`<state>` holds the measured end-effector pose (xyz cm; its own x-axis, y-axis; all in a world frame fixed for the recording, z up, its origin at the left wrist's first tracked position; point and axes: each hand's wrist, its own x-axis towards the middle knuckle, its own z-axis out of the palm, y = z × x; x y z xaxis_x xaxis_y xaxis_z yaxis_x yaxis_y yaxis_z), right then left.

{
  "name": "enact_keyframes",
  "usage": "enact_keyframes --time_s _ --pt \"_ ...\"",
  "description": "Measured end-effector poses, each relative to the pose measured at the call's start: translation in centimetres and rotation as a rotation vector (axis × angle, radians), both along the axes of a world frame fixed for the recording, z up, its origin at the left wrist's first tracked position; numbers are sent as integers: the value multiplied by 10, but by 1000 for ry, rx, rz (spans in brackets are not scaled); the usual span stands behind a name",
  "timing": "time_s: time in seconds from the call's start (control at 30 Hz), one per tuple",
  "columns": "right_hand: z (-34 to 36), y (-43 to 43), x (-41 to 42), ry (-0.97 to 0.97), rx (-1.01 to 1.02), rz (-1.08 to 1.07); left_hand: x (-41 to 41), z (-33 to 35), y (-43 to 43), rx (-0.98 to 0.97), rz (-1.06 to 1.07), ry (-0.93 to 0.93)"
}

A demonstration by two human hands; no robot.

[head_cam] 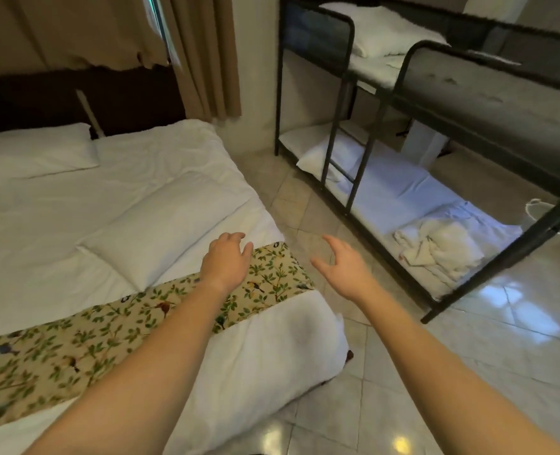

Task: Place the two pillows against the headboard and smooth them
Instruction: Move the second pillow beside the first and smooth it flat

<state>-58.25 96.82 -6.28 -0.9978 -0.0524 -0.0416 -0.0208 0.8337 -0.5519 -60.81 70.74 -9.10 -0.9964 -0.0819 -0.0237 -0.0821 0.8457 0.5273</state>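
Note:
One white pillow (163, 228) lies flat and askew in the middle of the white bed (147, 165), its near corner touching the floral runner (114, 316). A second white pillow (35, 149) rests flat at the far left, close to the dark headboard (75, 96). My left hand (227, 257) hovers over the runner just right of the middle pillow, fingers apart and holding nothing. My right hand (344, 264) is out past the bed's right edge, above the floor, also open and holding nothing.
A black metal bunk bed (383, 103) with white bedding stands at the right, folded towels (436, 251) on its lower mattress. Between the two beds runs a strip of glossy tiled floor (403, 372). Tan curtains (203, 54) hang behind the headboard.

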Motion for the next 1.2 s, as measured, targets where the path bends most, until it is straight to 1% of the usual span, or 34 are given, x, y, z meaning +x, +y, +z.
enact_keyframes --time_s 0.13,0.23,0.43,0.7,0.87,1.07,1.2 --pt "2 47 -38 -40 -19 67 -21 0 43 -8 77 10" --pt "-4 80 -72 -24 -47 115 -47 -7 72 4 133 11" --pt "-14 141 -151 -34 -38 184 -115 -22 129 -1 192 38" --pt "-2 218 -256 -95 -56 240 -200 -20 194 34 271 36" --pt "-8 242 -328 -106 -66 319 -243 -27 215 46 357 47" --pt "-35 258 -421 -167 -143 467 -285 -42 235 51 543 19" --pt "-42 261 -477 -227 -133 553 -304 -45 253 66 670 -30"
